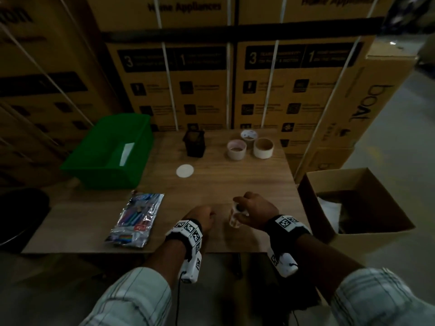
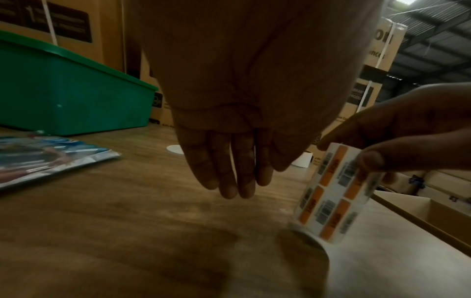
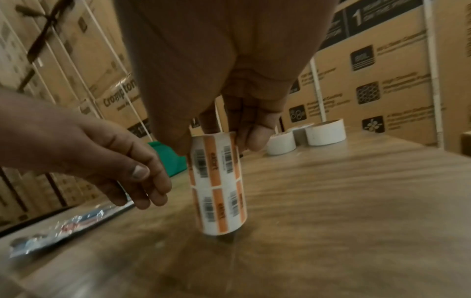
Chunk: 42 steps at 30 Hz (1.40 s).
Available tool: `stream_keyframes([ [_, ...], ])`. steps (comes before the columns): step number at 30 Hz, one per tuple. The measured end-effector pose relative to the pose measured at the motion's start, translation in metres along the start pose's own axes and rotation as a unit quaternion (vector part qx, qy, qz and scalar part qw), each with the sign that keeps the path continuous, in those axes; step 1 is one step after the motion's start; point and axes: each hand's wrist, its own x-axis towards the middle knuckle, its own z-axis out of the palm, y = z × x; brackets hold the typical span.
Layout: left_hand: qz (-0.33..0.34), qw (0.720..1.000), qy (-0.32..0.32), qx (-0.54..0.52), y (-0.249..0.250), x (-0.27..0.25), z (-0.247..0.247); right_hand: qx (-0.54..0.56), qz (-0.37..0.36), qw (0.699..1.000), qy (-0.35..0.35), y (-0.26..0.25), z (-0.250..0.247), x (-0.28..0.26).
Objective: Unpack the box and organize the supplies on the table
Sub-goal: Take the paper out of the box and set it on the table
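My right hand [image 1: 253,209] grips the top of a roll of orange and white barcode labels [image 3: 219,185], held upright just above the wooden table [image 1: 211,184]; the roll also shows in the head view [image 1: 235,217] and the left wrist view [image 2: 333,193]. My left hand [image 1: 202,216] hovers just left of the roll, fingers loosely curled and holding nothing [image 2: 229,173]. The open cardboard box [image 1: 353,203] stands to the right of the table. A shiny packet of pens [image 1: 136,220] lies on the table's left front.
Three tape rolls [image 1: 249,145] stand at the table's back right, a black holder [image 1: 195,143] at back centre, a white disc [image 1: 185,170] in front of it. A green bin [image 1: 106,151] sits at the left. Stacked cartons wall the back.
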Motion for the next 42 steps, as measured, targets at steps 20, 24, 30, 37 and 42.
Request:
stream_keyframes([
  [20,0.052,0.995,0.081,-0.023,0.043,0.004,-0.023,-0.017,0.066,0.994,0.09,0.015,-0.009,-0.029],
  [24,0.092,0.992,0.079,-0.028,0.081,0.015,-0.039,-0.017,0.091,0.989,0.114,0.038,-0.026,-0.04],
  [30,0.141,0.988,0.056,0.004,0.152,0.043,-0.036,-0.032,0.128,0.98,0.148,0.087,-0.053,-0.061],
  [37,0.189,0.982,-0.001,0.008,0.24,0.094,0.0,-0.011,0.216,0.968,0.128,0.187,-0.082,-0.114],
  [42,0.222,0.973,-0.057,-0.002,0.298,0.129,0.037,0.048,0.325,0.942,0.074,0.272,-0.084,-0.139],
])
